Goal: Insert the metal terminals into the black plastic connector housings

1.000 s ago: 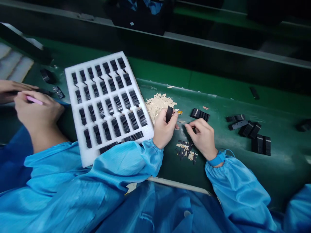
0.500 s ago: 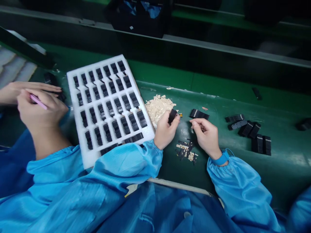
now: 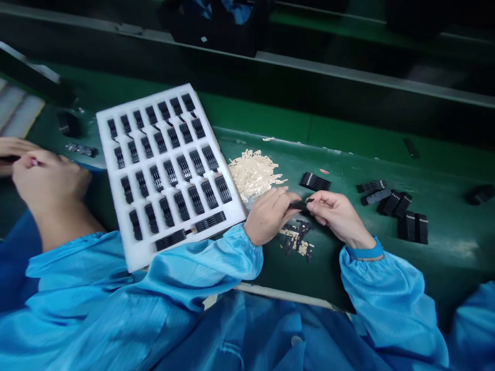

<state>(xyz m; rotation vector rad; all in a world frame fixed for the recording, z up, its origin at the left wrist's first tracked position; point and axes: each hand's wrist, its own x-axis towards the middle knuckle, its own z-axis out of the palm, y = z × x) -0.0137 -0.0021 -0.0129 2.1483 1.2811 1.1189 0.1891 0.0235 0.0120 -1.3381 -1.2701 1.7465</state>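
Observation:
My left hand (image 3: 270, 215) is closed on a small black part (image 3: 297, 205), beside a heap of cream-coloured strips (image 3: 253, 172). The fingertips of my right hand (image 3: 334, 214) pinch at the other end of that part, close to my left fingers. Below them lies a small pile of black and cream scraps (image 3: 297, 239). Just behind my hands a black ribbed block (image 3: 315, 181) rests on the green bench. A white foam tray (image 3: 145, 257) stands left of my left hand, with rows of black ribbed parts in its slots.
At the far left are a co-worker's hands (image 3: 54, 178), near a black block (image 3: 68, 124) and a small mottled piece (image 3: 81, 150). Several black blocks (image 3: 413, 226) lie to the right. A blue sleeve (image 3: 474, 319) shows at the lower right edge.
My left hand has turned palm-down, lowering the black part. My right fingers have come in to meet it. The co-worker's hands have moved down and left, away from the black block.

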